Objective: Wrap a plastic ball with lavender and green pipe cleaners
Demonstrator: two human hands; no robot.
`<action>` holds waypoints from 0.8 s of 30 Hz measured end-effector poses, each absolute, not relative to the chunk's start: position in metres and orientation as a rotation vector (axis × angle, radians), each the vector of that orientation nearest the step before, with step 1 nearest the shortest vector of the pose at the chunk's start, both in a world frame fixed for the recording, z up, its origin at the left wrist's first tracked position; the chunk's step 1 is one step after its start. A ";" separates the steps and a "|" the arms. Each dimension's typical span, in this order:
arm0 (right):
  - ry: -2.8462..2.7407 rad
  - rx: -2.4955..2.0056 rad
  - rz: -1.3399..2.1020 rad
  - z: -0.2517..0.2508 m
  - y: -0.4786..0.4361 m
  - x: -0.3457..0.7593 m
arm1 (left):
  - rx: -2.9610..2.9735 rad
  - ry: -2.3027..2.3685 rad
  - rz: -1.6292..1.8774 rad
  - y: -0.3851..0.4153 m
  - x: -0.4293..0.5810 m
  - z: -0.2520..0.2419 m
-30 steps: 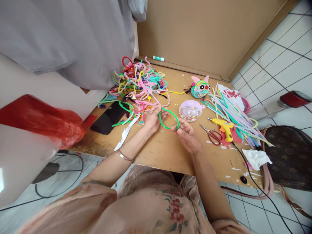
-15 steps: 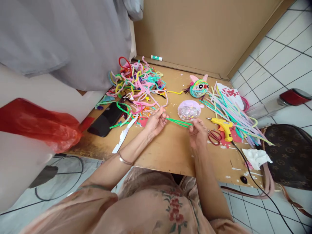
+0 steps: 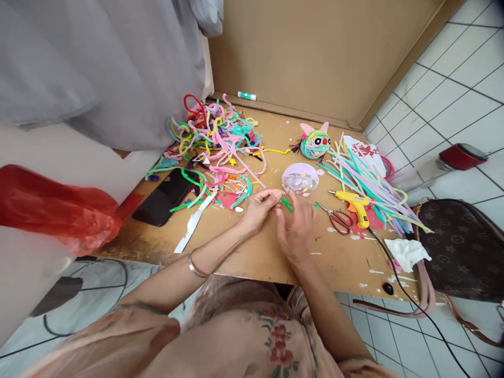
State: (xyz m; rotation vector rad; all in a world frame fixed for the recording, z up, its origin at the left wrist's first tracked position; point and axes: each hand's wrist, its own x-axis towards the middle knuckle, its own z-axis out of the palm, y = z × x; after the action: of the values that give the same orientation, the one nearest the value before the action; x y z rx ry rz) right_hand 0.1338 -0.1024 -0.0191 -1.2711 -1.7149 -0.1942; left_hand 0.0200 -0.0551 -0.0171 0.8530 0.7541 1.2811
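Note:
A green pipe cleaner [image 3: 287, 203] is pinched at one end between the thumb and forefinger of my left hand [image 3: 258, 211], and part of it passes behind my right hand [image 3: 296, 231]. The right hand is close beside the left fingertips, its thumb and fingers apart and slightly blurred. Just beyond both hands sits a round clear ornament [image 3: 300, 179] with a band of lilac pipe cleaner round its top and coloured bits inside. Scissors [image 3: 339, 221] with red handles lie to the right of my right hand.
A tangled heap of pipe cleaners [image 3: 220, 128] and a black phone [image 3: 163, 199] lie left. At the right are a yellow glue gun [image 3: 356, 202] with its cord, straight pipe cleaners [image 3: 374, 178], a tissue [image 3: 407, 254] and a brown bag [image 3: 460, 247]. An eared, wrapped ball [image 3: 315, 143] stands behind.
My right hand has moved left towards my left hand, and its fingers have come apart from the end they gripped. The stretched green pipe cleaner is now mostly hidden behind it.

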 end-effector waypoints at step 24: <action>-1.228 -1.230 0.727 -0.010 -0.095 0.147 | 1.005 0.711 1.077 -0.055 0.006 -0.009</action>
State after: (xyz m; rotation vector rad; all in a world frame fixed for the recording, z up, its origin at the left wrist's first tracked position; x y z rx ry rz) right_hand 0.1474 -0.0954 -0.0102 -1.2295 -1.2284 0.7268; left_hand 0.0061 -0.0548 -0.0090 1.0049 0.7105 1.0773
